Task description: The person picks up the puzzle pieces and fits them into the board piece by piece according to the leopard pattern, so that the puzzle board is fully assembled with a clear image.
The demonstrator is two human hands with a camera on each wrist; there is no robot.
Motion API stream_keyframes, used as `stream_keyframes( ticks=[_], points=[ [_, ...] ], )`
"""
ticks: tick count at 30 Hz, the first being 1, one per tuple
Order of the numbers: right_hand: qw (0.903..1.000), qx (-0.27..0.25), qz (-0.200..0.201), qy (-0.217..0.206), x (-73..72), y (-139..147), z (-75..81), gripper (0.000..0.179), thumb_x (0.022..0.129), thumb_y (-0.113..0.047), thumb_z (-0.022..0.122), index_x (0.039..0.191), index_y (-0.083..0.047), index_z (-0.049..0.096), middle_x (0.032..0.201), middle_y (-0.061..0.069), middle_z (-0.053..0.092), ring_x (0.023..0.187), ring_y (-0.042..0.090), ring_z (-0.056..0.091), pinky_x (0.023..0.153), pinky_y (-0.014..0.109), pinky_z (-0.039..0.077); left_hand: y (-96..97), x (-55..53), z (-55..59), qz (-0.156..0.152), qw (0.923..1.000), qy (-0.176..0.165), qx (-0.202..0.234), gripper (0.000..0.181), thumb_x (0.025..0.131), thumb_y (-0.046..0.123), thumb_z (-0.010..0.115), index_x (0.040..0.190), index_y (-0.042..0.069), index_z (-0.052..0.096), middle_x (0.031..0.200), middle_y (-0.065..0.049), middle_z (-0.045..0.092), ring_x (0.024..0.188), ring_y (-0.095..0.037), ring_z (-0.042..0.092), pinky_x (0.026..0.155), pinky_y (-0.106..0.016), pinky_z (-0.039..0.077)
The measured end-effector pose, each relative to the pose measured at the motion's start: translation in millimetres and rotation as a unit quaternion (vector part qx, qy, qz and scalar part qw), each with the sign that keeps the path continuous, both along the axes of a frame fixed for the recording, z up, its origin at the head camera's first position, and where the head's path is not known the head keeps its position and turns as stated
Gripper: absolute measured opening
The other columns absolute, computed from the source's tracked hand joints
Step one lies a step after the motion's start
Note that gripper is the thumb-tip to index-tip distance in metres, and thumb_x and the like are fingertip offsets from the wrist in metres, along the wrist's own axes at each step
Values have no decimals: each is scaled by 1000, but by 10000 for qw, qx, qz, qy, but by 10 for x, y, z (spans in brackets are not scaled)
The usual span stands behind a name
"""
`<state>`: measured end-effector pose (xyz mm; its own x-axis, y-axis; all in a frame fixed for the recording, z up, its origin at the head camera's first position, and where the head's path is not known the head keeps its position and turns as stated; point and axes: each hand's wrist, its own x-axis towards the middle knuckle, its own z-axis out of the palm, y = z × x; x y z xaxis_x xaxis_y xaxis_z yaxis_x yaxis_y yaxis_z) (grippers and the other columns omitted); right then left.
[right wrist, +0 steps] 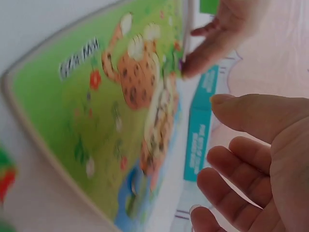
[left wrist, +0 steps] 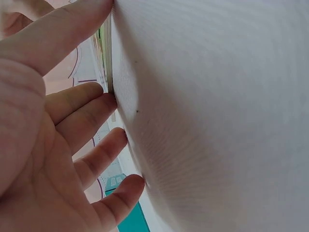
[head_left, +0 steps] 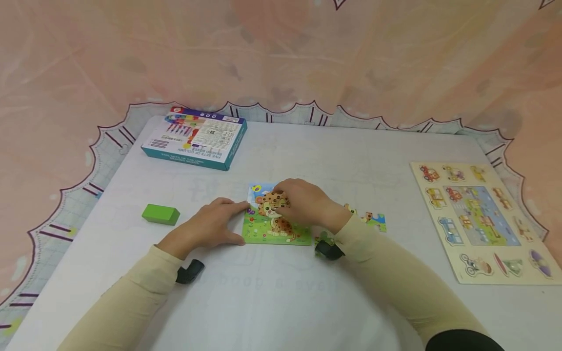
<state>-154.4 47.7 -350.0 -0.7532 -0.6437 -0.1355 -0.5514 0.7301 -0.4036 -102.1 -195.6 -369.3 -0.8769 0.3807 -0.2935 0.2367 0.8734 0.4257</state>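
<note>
A square puzzle board with a picture of a spotted leopard cub on green grass lies flat mid-table. My left hand rests beside it, index fingertip and thumb tip at its left edge. In the left wrist view the left fingers are spread, tips down at the white tabletop. Over the board's upper right reaches my right hand, hiding that part of the picture. Its thumb and loosely bent fingers stand apart in the right wrist view, with nothing seen between them.
Loose puzzle pieces lie right of the board, partly behind the right forearm. A green block is at the left. Behind it lies a blue-edged cardboard box. A wooden vehicle puzzle occupies the table's right side.
</note>
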Motion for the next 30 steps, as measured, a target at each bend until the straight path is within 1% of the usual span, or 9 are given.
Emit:
stream_keyframes(
  ticks=[3, 6, 12, 18, 23, 25, 30],
  points=[
    [10000, 8, -17, 90, 8, 123, 40, 48, 95, -26, 69, 136, -4, 58, 135, 10, 60, 127, 27, 53, 104, 42, 44, 7, -2, 0, 15, 10000, -13, -16, 85, 78, 33, 87, 150, 11, 48, 142, -21, 50, 131, -41, 43, 103, -60, 39],
    [9999, 44, -106, 93, 19, 249, 55, 49, 95, -26, 70, 137, -3, 57, 136, 10, 59, 129, 28, 52, 104, 43, 44, 10, -2, -5, 25, 10000, -10, -46, 85, 78, 33, 87, 150, 11, 48, 142, -21, 50, 131, -41, 43, 103, -60, 39],
    [9993, 60, -379, -16, 34, 474, 57, 52, 92, -26, 72, 137, -4, 58, 136, 10, 59, 123, 28, 55, 103, 44, 44, 3, -3, -17, 53, 10000, -18, -74, 85, 78, 34, 87, 150, 11, 48, 142, -21, 50, 132, -41, 43, 103, -60, 39],
    [9973, 33, -718, -127, 65, 719, 47, 50, 92, -23, 71, 136, -4, 58, 133, 12, 60, 117, 29, 57, 100, 46, 47, -1, -4, -28, 19, 10000, 14, -51, 84, 78, 33, 87, 150, 12, 48, 142, -20, 51, 131, -40, 43, 102, -59, 40],
    [9970, 73, -765, 2, 82, 934, 1, 49, 91, -23, 74, 134, -4, 60, 130, 12, 62, 113, 28, 58, 96, 46, 49, 2, -2, -21, 15, 10000, 37, -56, 84, 78, 33, 87, 150, 12, 49, 142, -20, 51, 131, -40, 44, 102, -59, 40],
    [9972, 134, -727, 102, 89, 1013, -24, 48, 91, -21, 74, 133, -2, 60, 129, 12, 62, 112, 28, 59, 95, 46, 49, 5, 1, -16, 14, 10000, 44, -60, 84, 78, 33, 87, 150, 12, 49, 141, -20, 51, 131, -40, 44, 101, -60, 40],
    [9967, 269, -754, 121, 115, 1180, -61, 48, 91, -19, 74, 132, 0, 61, 129, 15, 63, 118, 33, 57, 98, 49, 47, 9, 0, -11, 3, 10000, 61, -63, 84, 78, 33, 87, 149, 12, 49, 141, -20, 51, 131, -40, 44, 102, -59, 40]
  ],
)
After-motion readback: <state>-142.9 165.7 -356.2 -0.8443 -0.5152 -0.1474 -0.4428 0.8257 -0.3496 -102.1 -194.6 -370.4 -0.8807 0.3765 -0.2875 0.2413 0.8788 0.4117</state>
